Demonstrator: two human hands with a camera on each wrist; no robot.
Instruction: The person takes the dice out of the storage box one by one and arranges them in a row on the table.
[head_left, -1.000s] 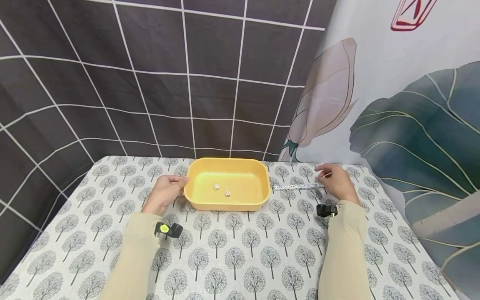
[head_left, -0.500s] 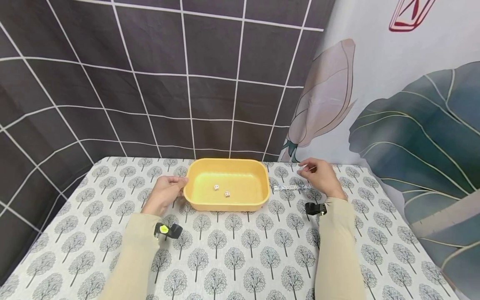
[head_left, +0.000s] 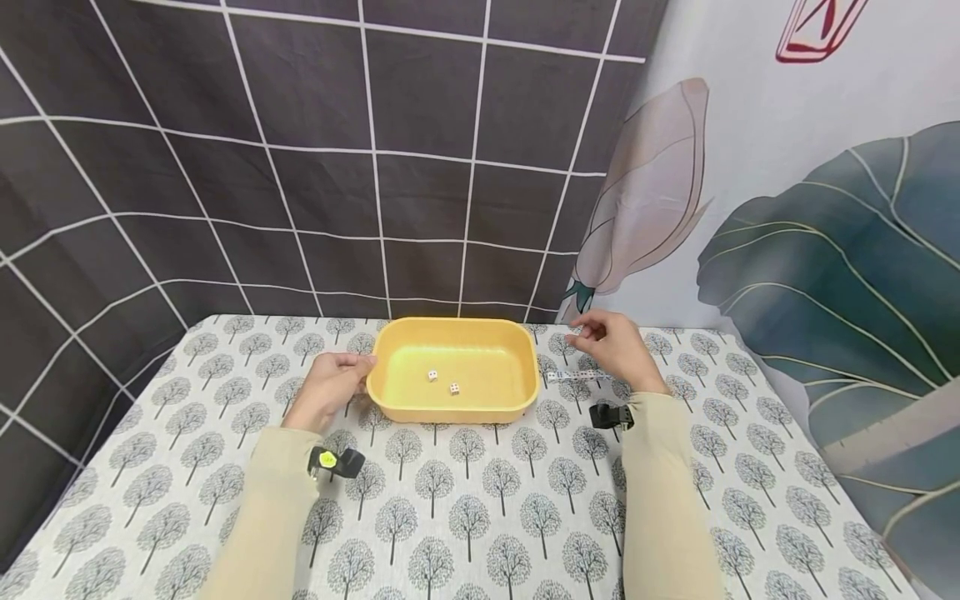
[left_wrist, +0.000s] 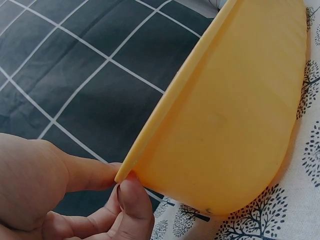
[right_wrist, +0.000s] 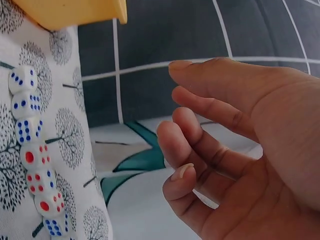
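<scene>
A yellow oval-cornered plastic basin (head_left: 454, 414) stands on the table, and its left rim is pinched between the thumb and index finger of my left hand (head_left: 330, 387). Two white dice (head_left: 432, 376) lie apart on its floor. My right hand (head_left: 618, 350) hovers right of the basin, fingers loosely bent and nothing between them. Beside and below that hand runs a straight row of several white dice (right_wrist: 31, 156), with blue and red pips, touching end to end. Part of this row is hidden by the right hand in the head view.
A white cloth with grey tree prints (head_left: 468, 517) covers the table. Behind it hangs a dark curtain (head_left: 300, 183) with white grid lines. To the right is a pale curtain (head_left: 795, 275) printed with a lotus bud and leaves.
My right hand has moved left, from the far end of the dice row towards the basin. The left hand, the basin and the two dice in it have stayed put.
</scene>
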